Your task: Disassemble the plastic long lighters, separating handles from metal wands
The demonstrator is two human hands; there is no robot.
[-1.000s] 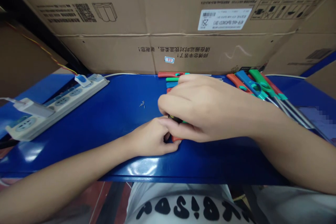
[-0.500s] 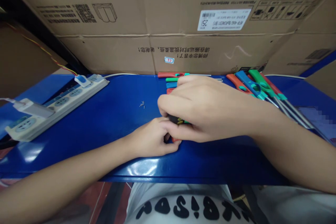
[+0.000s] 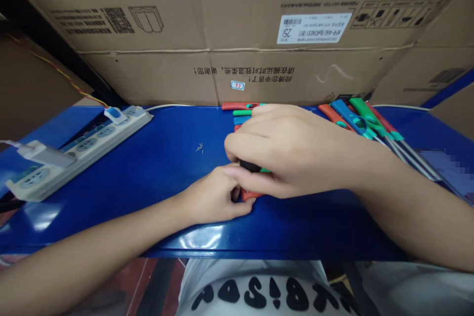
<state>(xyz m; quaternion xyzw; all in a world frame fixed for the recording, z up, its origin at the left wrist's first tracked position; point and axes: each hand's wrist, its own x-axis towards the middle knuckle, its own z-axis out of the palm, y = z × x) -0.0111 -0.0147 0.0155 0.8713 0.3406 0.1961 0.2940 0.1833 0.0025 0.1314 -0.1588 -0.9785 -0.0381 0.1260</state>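
Observation:
My left hand (image 3: 224, 193) is closed on a red utility lighter (image 3: 252, 194) low over the blue table; only a bit of its handle shows. Above it, my right hand (image 3: 285, 150) wraps round a black-handled screwdriver (image 3: 250, 165). Its tip and most of its shaft are hidden by my fingers, so I cannot see where it meets the lighter. Left of my hands lie several tiny screws (image 3: 200, 148). Just behind my right hand is a row of utility lighters (image 3: 240, 113) in red, green and blue, partly covered by it.
More long-nosed lighters (image 3: 355, 116) lie in a bunch at the back right. A white power strip (image 3: 85, 150) with plugs runs along the left side. Behind the blue table (image 3: 166, 158) stands a large cardboard box (image 3: 166, 74).
My right hand has shifted and turned slightly on the screwdriver, and a little more of the red lighter shows beneath it. My left hand stays in nearly the same place.

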